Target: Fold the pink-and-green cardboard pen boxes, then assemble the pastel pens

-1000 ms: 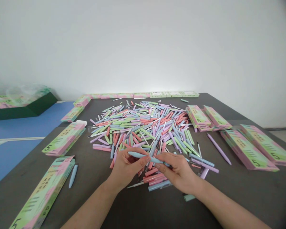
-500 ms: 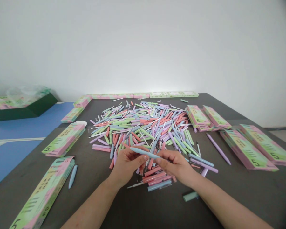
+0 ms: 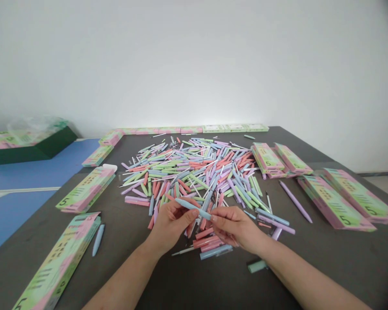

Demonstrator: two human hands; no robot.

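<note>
A light blue pen barrel [image 3: 190,206] is held up between both hands, its right end tilted lower than its left. My left hand [image 3: 173,224] is closed on its middle with thumb and fingers. The fingers of my right hand [image 3: 231,226] pinch its right end, covering the tip. Behind and beneath the hands spreads a big heap of pen parts [image 3: 194,165] in blue, green, purple and red, with thin white refills among them. Red pen caps [image 3: 210,242] and a blue cap [image 3: 216,252] lie just below my hands.
Printed pen boxes stand on the dark table [image 3: 181,284]: a long box [image 3: 58,262] at left, stacked boxes [image 3: 339,202] at right, and a row along the back wall. A loose blue barrel [image 3: 98,240] and a purple pen [image 3: 295,201] lie apart. Far left is a green tray [image 3: 45,148].
My right hand has moved slightly left and down along with the barrel's right end, so the barrel slopes more. My left hand stays about where it was.
</note>
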